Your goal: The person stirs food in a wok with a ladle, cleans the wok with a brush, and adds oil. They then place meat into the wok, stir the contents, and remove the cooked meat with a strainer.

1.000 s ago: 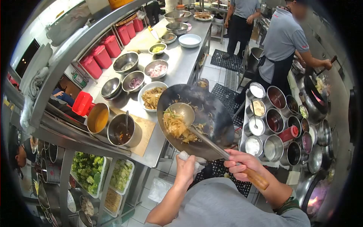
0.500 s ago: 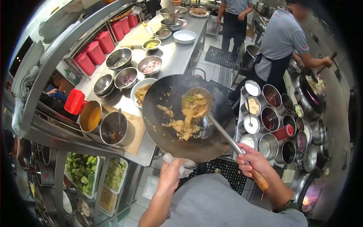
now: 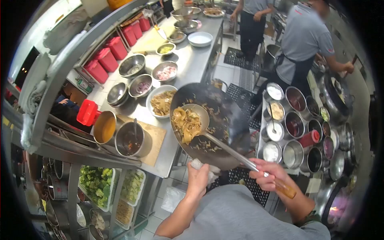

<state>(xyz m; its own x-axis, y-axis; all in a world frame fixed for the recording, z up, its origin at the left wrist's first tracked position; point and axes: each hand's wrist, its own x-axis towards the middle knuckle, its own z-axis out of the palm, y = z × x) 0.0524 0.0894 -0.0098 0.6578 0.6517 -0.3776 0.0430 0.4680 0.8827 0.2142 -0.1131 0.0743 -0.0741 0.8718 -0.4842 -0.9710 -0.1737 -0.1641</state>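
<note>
My left hand [image 3: 199, 177] is closed around a folded cloth [image 3: 213, 173] at the near rim of a large dark wok [image 3: 236, 120]. My right hand [image 3: 270, 174] grips a long-handled ladle [image 3: 226, 147] by its metal shaft, near the wooden end. Flat noodles [image 3: 185, 125] fill the ladle's bowl and bunch against the wok's left side. Loose sprouts and scraps cling to the tilted wok, and faint steam hangs over it. Just left of the wok, a white bowl [image 3: 148, 105] on the counter holds more noodles [image 3: 163, 102].
Steel bowls of sliced onion [image 3: 141, 89] and raw meat [image 3: 166, 73] stand on the steel counter [image 3: 200, 60]. Two pots [image 3: 140, 146] sit by a cutting board. Seasoning tins [image 3: 293, 154] line my right, beside a burner flame [image 3: 335, 209]. A co-worker [image 3: 306, 44] works at another wok.
The wok has tilted and swung so its left rim meets the white bowl. My ladle has moved left, gathering the noodles at that side. More noodles show in the white bowl.
</note>
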